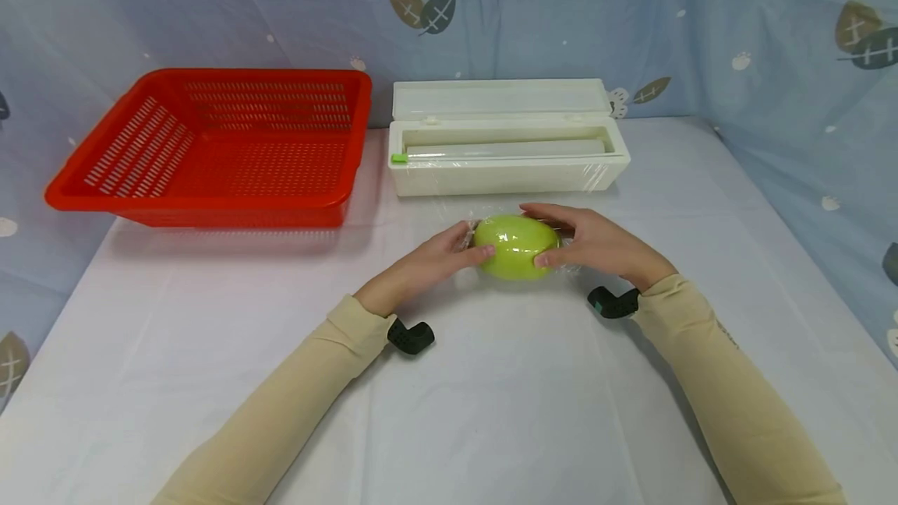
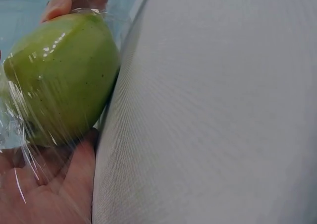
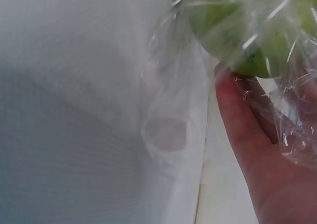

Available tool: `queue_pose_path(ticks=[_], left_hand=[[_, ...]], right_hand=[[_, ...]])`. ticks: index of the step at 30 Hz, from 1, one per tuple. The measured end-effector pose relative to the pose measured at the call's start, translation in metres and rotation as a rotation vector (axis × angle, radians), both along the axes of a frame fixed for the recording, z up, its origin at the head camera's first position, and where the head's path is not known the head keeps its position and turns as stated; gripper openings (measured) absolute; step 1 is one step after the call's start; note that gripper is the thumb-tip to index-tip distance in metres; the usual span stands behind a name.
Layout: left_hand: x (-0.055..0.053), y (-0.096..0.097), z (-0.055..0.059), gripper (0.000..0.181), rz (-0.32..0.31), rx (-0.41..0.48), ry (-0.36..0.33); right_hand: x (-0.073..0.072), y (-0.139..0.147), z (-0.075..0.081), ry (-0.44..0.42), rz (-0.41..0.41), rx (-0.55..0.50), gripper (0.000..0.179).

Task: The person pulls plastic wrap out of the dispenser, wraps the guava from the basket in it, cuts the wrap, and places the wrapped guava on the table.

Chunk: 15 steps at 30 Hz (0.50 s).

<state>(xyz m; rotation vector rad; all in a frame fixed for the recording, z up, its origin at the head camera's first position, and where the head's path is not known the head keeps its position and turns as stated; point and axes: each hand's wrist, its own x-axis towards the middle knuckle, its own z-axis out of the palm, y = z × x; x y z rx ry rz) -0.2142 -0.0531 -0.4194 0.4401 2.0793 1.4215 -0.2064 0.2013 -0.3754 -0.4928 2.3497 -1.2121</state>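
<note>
A smooth, oval green mango lies on the table near its middle, covered with clear plastic wrap. My left hand holds its left end, thumb toward me. At the other end my right hand grips the fruit, with thumb in front and fingers behind. Loose, crinkled film sticks out at both ends and lies over part of the left palm in the left wrist view. In the right wrist view, film bunches beside the right thumb under the mango.
Behind the hands stands a white cling film box, its lid raised, with a roll inside and a green tab at its front left edge. A red slotted basket stands at the back left. Patterned blue cloth borders the white table.
</note>
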Motion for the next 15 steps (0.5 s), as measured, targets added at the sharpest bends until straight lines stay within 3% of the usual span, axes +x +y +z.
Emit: queue_pose_path(ticks=[3,10,15], left_hand=[[-0.003,0.001,-0.004,0.09,-0.009,0.01,0.01],[-0.003,0.004,-0.003,0.071,-0.046,0.053,0.073],[0.0,0.005,-0.002,0.058,-0.008,0.028,0.099]], right_hand=[[-0.001,0.0,0.0,-0.007,-0.01,0.002,0.074],[-0.003,0.001,-0.004,-0.007,-0.036,0.0,0.069],[-0.008,0.003,-0.015,0.046,-0.036,0.035,0.066]])
